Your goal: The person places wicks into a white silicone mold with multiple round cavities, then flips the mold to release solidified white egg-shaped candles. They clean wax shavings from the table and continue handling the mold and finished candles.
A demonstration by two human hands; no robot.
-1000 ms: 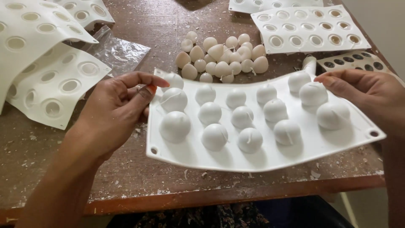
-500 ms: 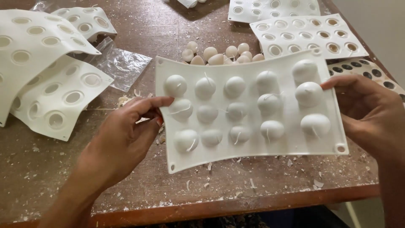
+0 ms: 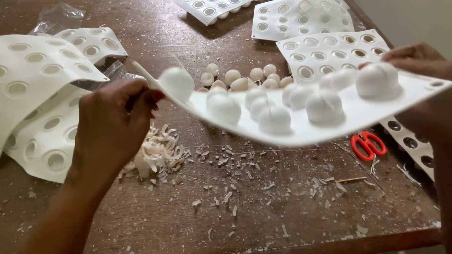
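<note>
I hold a white flexible mould sheet (image 3: 329, 127) with round domes above the brown table (image 3: 235, 211). It is lifted nearly flat to my view and sags in the middle. My left hand (image 3: 115, 122) pinches its left edge. My right hand (image 3: 416, 61) grips its right edge from above. Behind the sheet, a heap of small cream balls (image 3: 240, 80) lies on the table.
Red-handled scissors (image 3: 368, 145) lie under the sheet's right end. A pile of pale shavings (image 3: 155, 157) sits by my left hand. Other white moulds with round holes lie at the left (image 3: 37, 94) and at the back right (image 3: 325, 51). Scraps litter the table.
The mould sheet has been raised and tipped from facing me to almost edge-on. Scissors and shavings beneath it have come into view.
</note>
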